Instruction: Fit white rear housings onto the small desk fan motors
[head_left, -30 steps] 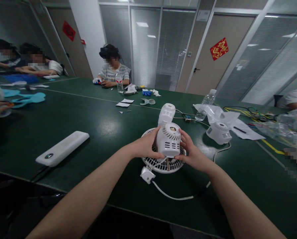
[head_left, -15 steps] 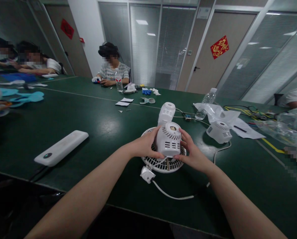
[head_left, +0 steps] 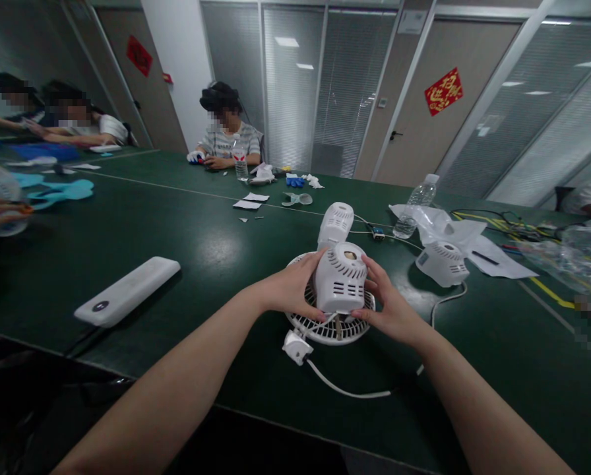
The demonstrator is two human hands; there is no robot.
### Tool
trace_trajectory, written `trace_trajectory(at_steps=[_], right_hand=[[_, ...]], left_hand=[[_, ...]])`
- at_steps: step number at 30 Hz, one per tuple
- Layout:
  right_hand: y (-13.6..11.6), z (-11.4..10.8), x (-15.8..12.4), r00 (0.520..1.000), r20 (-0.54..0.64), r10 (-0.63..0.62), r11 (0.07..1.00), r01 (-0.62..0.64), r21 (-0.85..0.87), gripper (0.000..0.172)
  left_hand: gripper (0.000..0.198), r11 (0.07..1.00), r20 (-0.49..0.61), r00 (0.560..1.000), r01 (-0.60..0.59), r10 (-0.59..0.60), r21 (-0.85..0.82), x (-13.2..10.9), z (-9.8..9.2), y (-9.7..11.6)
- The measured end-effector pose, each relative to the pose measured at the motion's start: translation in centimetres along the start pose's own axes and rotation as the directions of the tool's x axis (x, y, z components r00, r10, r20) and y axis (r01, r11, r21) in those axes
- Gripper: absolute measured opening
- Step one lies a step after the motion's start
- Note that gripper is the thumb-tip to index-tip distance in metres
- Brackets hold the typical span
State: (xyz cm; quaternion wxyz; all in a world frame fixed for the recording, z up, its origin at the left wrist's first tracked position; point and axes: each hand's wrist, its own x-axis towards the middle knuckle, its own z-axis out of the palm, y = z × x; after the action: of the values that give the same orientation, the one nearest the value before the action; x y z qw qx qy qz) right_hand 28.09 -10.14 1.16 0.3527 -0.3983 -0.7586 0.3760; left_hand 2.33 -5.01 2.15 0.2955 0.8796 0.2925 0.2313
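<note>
A white slotted plastic housing (head_left: pixel 341 284) sits over a round white fan grille (head_left: pixel 338 336) on the green table. My left hand (head_left: pixel 295 287) grips its left side, thumb at the lower edge. On its right side my right hand (head_left: pixel 384 297) holds it with curved fingers. Behind the housing rises another white vented part (head_left: pixel 336 223). A white plug-like block (head_left: pixel 296 347) with a cable lies in front of the grille. To the right rests a separate white vented cover (head_left: pixel 442 262).
A white power bank (head_left: pixel 127 291) lies on the green table (head_left: pixel 201 231) at left. A clear bottle (head_left: pixel 417 204), plastic wrap, paper and wires lie at right. A small circuit board (head_left: pixel 377 233) is behind the fan. Several people sit around the table.
The whole view has shifted slightly, with things appearing a little further right. Both hands keep the same hold on the white housing.
</note>
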Motion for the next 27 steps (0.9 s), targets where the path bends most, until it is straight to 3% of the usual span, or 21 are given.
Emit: trace_trajectory(at_steps=[10, 18, 27], right_hand=[[-0.2, 0.9, -0.2, 0.997, -0.072, 0.003, 0.983, -0.016, -0.183, 0.096], [-0.5, 0.6, -0.1, 0.997, -0.072, -0.018, 0.977, 0.003, -0.211, 0.094], [-0.2, 1.6, -0.2, 0.996, -0.083, -0.043, 0.966, 0.02, -0.259, 0.112]], left_hand=[[0.121, 0.995, 0.051, 0.999, -0.005, 0.01, -0.101, -0.3, -0.9, -0.4], [0.113, 0.995, 0.06, 0.997, 0.061, -0.056, -0.082, -0.3, -1.0, 0.1], [0.108, 0.994, 0.069, 0.994, 0.086, -0.081, -0.072, -0.4, -1.2, 0.0]])
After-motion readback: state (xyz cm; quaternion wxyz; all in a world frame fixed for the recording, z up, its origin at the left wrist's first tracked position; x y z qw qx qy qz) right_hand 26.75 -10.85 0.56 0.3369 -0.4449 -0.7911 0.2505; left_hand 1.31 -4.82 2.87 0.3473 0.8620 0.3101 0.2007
